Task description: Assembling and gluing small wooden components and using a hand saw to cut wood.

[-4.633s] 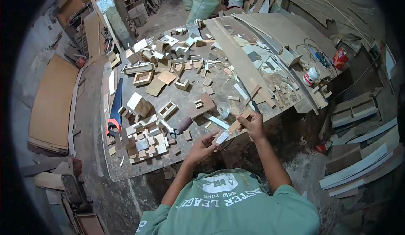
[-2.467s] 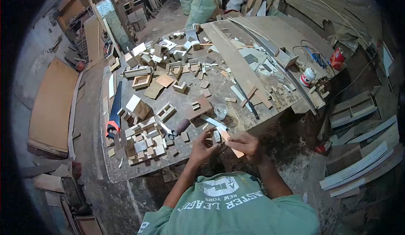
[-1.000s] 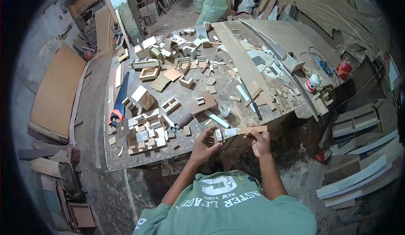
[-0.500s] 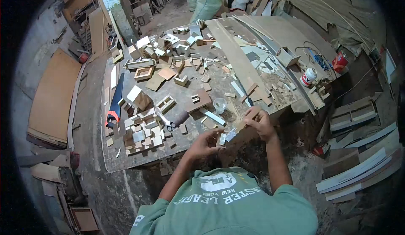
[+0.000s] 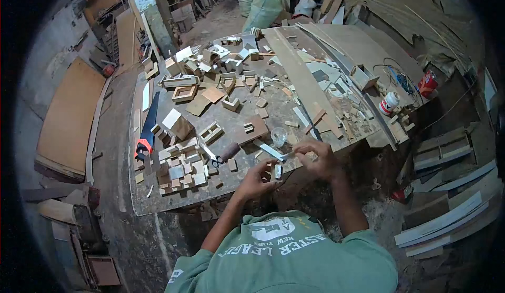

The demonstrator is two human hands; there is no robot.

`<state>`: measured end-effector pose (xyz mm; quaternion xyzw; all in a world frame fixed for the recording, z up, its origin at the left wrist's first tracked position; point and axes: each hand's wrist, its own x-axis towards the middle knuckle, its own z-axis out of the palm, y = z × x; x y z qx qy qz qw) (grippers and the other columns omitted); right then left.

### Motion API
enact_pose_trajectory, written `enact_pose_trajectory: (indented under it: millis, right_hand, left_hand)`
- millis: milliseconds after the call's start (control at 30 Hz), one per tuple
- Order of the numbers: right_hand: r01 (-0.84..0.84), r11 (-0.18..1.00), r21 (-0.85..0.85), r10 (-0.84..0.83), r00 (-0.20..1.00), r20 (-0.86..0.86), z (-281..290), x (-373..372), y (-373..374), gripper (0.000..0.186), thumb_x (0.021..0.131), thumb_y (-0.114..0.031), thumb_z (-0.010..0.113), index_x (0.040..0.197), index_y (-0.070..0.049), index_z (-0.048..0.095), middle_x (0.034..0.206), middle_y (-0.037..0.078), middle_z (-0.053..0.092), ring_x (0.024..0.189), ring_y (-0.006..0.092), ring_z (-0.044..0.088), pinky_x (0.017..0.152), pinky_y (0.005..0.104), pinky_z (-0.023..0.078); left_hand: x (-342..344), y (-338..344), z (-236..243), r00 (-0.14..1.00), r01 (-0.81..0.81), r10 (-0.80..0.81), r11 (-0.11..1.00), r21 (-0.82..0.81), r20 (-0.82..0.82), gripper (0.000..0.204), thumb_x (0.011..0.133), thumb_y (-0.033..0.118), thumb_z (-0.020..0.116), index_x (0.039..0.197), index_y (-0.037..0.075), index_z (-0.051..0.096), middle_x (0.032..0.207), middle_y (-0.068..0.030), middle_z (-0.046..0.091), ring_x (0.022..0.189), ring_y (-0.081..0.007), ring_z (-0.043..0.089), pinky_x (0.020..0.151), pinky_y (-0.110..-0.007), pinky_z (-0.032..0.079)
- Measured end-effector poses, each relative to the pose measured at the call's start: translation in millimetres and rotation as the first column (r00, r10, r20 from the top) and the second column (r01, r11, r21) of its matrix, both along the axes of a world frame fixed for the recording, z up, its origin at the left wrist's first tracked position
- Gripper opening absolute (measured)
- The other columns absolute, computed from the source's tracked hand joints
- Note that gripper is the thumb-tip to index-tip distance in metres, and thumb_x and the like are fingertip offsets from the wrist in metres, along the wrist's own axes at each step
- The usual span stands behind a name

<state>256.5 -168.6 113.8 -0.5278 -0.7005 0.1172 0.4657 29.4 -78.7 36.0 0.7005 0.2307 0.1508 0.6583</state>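
My left hand [image 5: 255,181] is closed around a small wooden block [image 5: 278,172] with a whitish face, held just off the table's near edge. To its right, my right hand [image 5: 317,159] pinches a thin flat wooden strip [image 5: 289,156], whose pale end points left toward the block without touching it. My fingers hide most of the strip. A clear plastic cup [image 5: 279,136] stands on the table just beyond my hands. Beside it lies a white-faced strip [image 5: 269,149], slanting toward my left hand.
The worktable [image 5: 173,202] carries scissors [image 5: 214,158], a dark thread spool [image 5: 230,151], a handsaw [image 5: 148,127] and a cluster of small wooden blocks [image 5: 181,169]. Long boards [image 5: 300,72] cross its right side, near a white bottle [image 5: 388,103] and a red can [image 5: 427,83].
My right hand has drawn the strip away from the block and turned it, so less of its flat face shows. My left hand keeps hold of the block, almost in place.
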Motion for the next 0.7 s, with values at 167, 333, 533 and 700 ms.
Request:
enact_pose_trajectory:
  millis: [167, 333, 533, 700]
  right_hand:
    - [-0.096, 0.99, 0.1, 0.077, 0.981, 0.175, -3, -31, -17, 0.018, 0.078, -0.009, 0.069, 0.094, -0.001, 0.065, 0.095, 0.012, 0.065, 0.087, 0.0321, 0.064, 0.075, 0.0393, 0.051]
    - [-0.186, 0.983, 0.006, 0.177, 0.942, 0.284, -10, -50, -20, 0.023, 0.077, -0.012, 0.064, 0.098, -0.002, 0.065, 0.093, 0.011, 0.064, 0.089, 0.0303, 0.063, 0.075, 0.0396, 0.052]
    - [-0.172, 0.985, 0.031, 0.161, 0.961, 0.226, 0, -41, -16, 0.022, 0.073, -0.008, 0.066, 0.095, -0.004, 0.064, 0.093, 0.011, 0.064, 0.088, 0.0306, 0.064, 0.075, 0.0398, 0.053]
    - [-0.199, 0.979, -0.038, 0.199, 0.98, 0.014, 1, -5, 17, 0.017, 0.077, -0.003, 0.071, 0.093, -0.002, 0.066, 0.089, 0.013, 0.066, 0.081, 0.0292, 0.065, 0.072, 0.0362, 0.052]
  left_hand:
    - [-4, 9, -10, 0.992, -0.123, 0.123, 0.992, 0.003, 0.029, 0.065, 0.077, -0.006, 0.072, 0.134, 0.006, 0.045, 0.114, -0.009, 0.06, 0.094, -0.0145, 0.062, 0.079, -0.029, 0.053]
    - [-2, 16, -10, 0.982, -0.186, 0.184, 0.982, 0.045, 0.033, 0.066, 0.075, -0.003, 0.074, 0.133, 0.006, 0.045, 0.113, -0.009, 0.06, 0.094, -0.0148, 0.062, 0.078, -0.028, 0.053]
    - [1, 21, -10, 0.98, -0.192, 0.188, 0.978, 0.077, 0.06, 0.067, 0.074, -0.004, 0.073, 0.134, 0.006, 0.045, 0.109, -0.0092, 0.062, 0.093, -0.0142, 0.062, 0.079, -0.028, 0.052]
    - [4, 19, -4, 0.998, -0.048, 0.045, 0.997, 0.062, 0.045, 0.069, 0.074, -0.009, 0.073, 0.134, 0.009, 0.044, 0.115, -0.0071, 0.061, 0.097, -0.0142, 0.061, 0.081, -0.029, 0.052]
